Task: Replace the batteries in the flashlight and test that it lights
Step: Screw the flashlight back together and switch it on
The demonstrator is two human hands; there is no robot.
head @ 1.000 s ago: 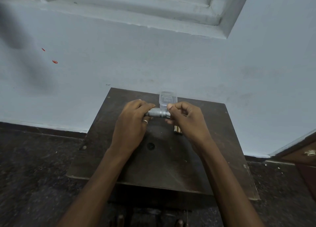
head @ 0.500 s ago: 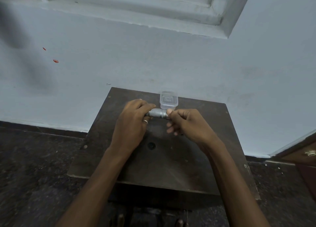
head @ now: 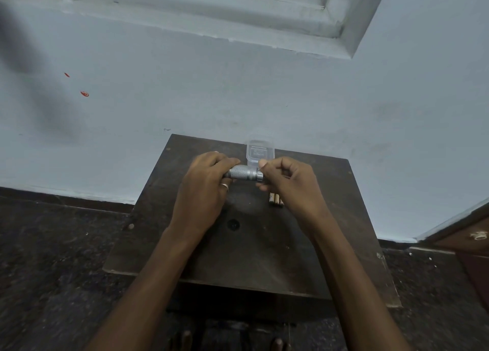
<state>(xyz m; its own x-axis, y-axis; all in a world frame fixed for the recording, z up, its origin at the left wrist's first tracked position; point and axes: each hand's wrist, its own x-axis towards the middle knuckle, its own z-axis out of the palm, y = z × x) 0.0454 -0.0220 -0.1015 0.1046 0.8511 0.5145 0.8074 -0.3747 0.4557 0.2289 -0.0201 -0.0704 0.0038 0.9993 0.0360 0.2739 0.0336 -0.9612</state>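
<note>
A silver knurled flashlight [head: 244, 173] is held level above the dark wooden table [head: 341, 218]. My left hand [head: 206, 192], with a ring on one finger, wraps the flashlight's left part. My right hand [head: 288, 184] pinches the flashlight's right end with thumb and fingers; that end is hidden under them. Gold-coloured batteries [head: 275, 199] lie side by side on the table just under my right hand, partly covered by it.
A small clear plastic box [head: 259, 149] stands at the table's far edge, right behind the flashlight. The table is pushed against a pale blue wall. A round hole [head: 233, 224] marks the tabletop. Dark wooden furniture [head: 473, 242] stands at right.
My right hand dipped lower half a second ago, then came back up to the flashlight's right end, fingers turned differently. The batteries show again. My left hand has stayed in place.
</note>
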